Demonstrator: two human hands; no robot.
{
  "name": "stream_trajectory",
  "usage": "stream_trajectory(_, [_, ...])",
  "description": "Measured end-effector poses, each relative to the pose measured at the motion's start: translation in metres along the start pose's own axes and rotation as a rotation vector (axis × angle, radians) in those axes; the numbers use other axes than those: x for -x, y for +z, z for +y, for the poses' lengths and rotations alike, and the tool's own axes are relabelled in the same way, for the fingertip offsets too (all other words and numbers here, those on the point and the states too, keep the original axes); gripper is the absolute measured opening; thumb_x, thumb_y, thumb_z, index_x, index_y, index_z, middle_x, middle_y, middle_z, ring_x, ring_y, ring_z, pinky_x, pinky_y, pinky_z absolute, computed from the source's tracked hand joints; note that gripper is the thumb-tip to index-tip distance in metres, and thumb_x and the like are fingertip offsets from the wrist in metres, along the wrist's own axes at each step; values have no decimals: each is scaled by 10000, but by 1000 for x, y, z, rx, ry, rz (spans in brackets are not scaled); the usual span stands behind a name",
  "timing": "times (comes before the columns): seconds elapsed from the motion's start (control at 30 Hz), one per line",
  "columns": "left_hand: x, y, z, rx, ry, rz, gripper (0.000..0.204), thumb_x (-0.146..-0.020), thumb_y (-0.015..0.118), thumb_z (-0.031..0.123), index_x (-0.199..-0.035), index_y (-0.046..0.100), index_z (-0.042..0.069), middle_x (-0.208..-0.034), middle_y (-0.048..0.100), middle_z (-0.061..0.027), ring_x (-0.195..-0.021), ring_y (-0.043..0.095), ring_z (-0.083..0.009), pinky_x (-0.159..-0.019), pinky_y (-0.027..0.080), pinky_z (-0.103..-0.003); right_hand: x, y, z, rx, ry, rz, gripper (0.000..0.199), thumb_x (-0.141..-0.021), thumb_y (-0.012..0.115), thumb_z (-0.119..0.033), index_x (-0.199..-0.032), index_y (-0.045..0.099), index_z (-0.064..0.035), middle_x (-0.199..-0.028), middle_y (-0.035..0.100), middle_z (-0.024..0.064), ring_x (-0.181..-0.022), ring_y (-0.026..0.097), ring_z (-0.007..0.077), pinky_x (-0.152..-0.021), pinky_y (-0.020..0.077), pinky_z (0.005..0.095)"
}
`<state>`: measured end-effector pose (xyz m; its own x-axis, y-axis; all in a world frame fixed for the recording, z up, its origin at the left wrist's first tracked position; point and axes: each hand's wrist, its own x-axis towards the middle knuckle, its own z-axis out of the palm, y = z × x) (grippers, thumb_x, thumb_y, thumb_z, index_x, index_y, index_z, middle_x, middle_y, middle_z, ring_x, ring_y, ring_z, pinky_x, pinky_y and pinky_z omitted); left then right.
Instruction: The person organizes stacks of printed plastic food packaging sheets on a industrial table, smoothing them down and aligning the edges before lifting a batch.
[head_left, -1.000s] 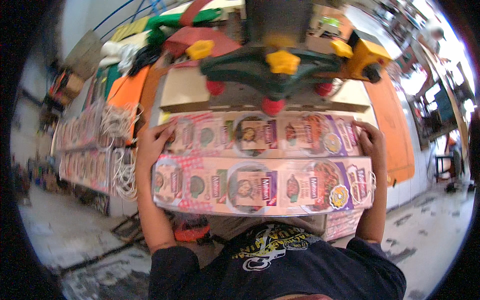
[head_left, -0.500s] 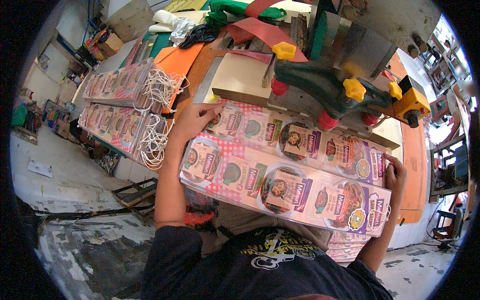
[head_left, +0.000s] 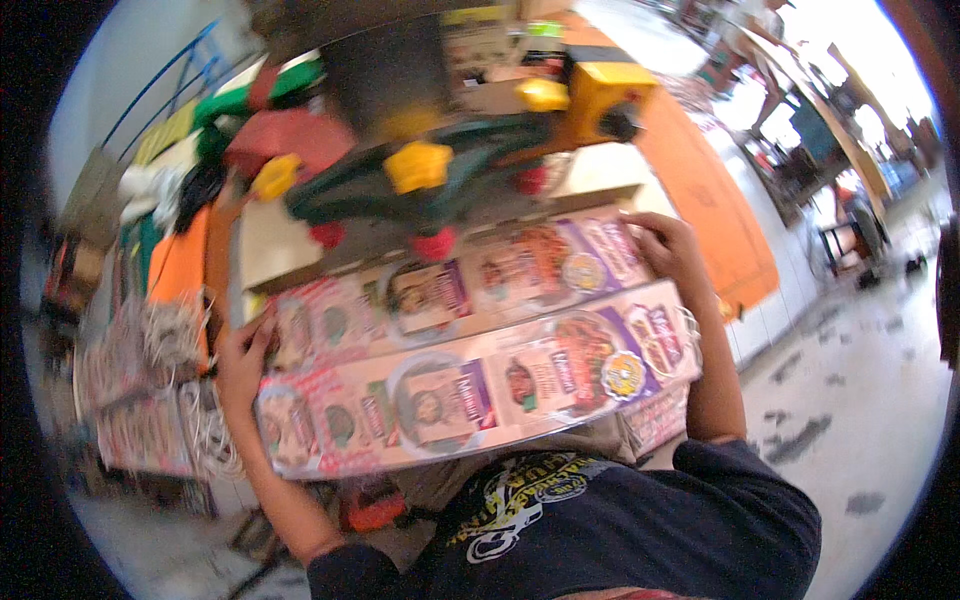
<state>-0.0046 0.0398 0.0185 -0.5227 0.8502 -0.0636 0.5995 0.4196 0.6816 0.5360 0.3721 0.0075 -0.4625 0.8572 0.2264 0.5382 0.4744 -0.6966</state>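
Note:
I hold a long stack of flat printed cardboard sheets [head_left: 470,370], pink and purple with food pictures, crosswise in front of my chest. My left hand [head_left: 240,360] grips the stack's left end. My right hand [head_left: 668,250] grips its far right corner. The stack lies against a pale work surface [head_left: 270,240] under a green machine with yellow and red knobs [head_left: 420,175]. The picture is blurred by motion.
More printed sheet bundles tied with white cord [head_left: 150,400] stand at my left. An orange panel [head_left: 720,220] runs along the right of the machine. Coloured cloth or bags [head_left: 250,120] pile behind. Grey stained floor [head_left: 860,400] lies to the right.
My view has swung right and the stack's tilt has reversed, its right end now higher. Both hands keep their grip on the ends of the stack.

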Motion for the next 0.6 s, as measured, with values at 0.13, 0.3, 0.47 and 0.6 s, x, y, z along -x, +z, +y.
stream_trajectory(0.13, [1, 0, 16, -46, 41, 37, 493, -1041, 609, 394, -1376, 633, 32, -1293, 710, -164, -1053, 641, -143, -943, 482, -315, 1, -10, -15, -8, 19, 27, 305, -894, 582, -95, -1135, 761, -39, -838, 717, 154, -690, 629, 183, -695, 522, 340])
stream_trajectory(0.3, [3, 1, 28, 3, 4, 2, 426, -1050, 601, 310, -1380, 630, 42, -1288, 710, -134, -1076, 619, -131, -963, 467, -294, 6, -14, -23, -19, 4, 45, 340, -871, 556, -53, -1135, 770, -57, -711, 661, 146, -559, 510, 143, -566, 449, 340])
stream_trajectory(0.47, [0, -2, 13, 4, 14, -34, 441, -1048, 615, 314, -1397, 617, 44, -1263, 714, -110, -1049, 576, -108, -956, 453, -282, 6, -18, -25, 102, 74, -18, 284, -905, 628, -206, -1120, 778, -96, -960, 751, 191, -819, 725, 323, -795, 555, 417])
stream_trajectory(0.6, [2, -5, 4, 41, 15, -29, 453, -1043, 624, 332, -1391, 621, 42, -1235, 718, -87, -1029, 580, -96, -931, 462, -271, 4, -16, -23, 118, 49, -8, 279, -907, 623, -221, -1104, 783, -105, -950, 750, 190, -825, 723, 344, -797, 556, 433])
